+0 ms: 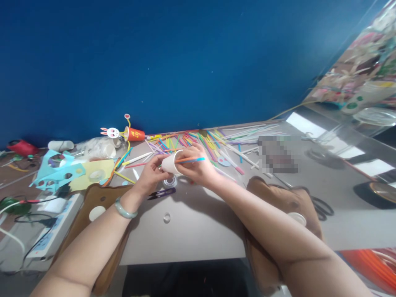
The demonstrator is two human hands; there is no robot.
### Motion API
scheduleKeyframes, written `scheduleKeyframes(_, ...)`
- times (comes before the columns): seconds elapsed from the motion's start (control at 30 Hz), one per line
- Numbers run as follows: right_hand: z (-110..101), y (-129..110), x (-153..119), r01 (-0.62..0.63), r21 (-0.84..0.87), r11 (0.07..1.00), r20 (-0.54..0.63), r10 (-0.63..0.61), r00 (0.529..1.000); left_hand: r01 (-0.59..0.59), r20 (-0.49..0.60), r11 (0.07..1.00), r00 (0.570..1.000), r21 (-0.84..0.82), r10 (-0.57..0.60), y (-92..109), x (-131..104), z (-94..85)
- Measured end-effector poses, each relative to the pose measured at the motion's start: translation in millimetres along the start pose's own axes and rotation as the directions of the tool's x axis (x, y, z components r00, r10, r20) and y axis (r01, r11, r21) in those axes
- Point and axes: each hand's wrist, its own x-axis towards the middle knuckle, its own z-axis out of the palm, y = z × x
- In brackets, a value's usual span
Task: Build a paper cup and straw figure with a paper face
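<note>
My left hand (151, 175) is closed round the base end of a white paper cup (169, 164), which lies tilted on its side in the air. My right hand (201, 168) is closed at the cup's rim, its fingers partly hidden behind it. A thin orange and blue stick (199, 159) pokes out of the cup's mouth, across the right palm. Below the hands lie a small roll of tape (170, 182) and dark thread snips (162, 194).
Colourful pipe cleaners (213, 144) spread behind the hands. An orange cup with a rabbit face (135, 134) stands at the back. Left are cut blue sheet (54, 170), stacked cups (107, 151) and a power strip (55, 227). Scissors (321, 206) lie right, beside brown cloth (278, 196).
</note>
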Motion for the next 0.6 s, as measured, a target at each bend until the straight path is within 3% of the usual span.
scheduleKeyframes(0.2,5.0,1.1,-3.2,0.059,-0.178,0.982,-0.020,-0.063,0.998,-0.078,-0.010,0.997,0.997,0.020,0.078,-0.9,1.5,0.7)
scheduleKeyframes(0.47,4.7,-2.3,-5.8,0.088,-0.170,0.981,-0.033,-0.094,0.995,-0.104,0.009,0.995,0.995,0.005,0.104,-0.9,1.9,-1.7)
scheduleKeyframes(0.6,2.6,-7.3,-6.4,0.097,-0.165,0.981,0.000,-0.099,0.995,-0.138,-0.031,0.990,0.990,0.014,0.139,-4.9,2.7,-5.4)
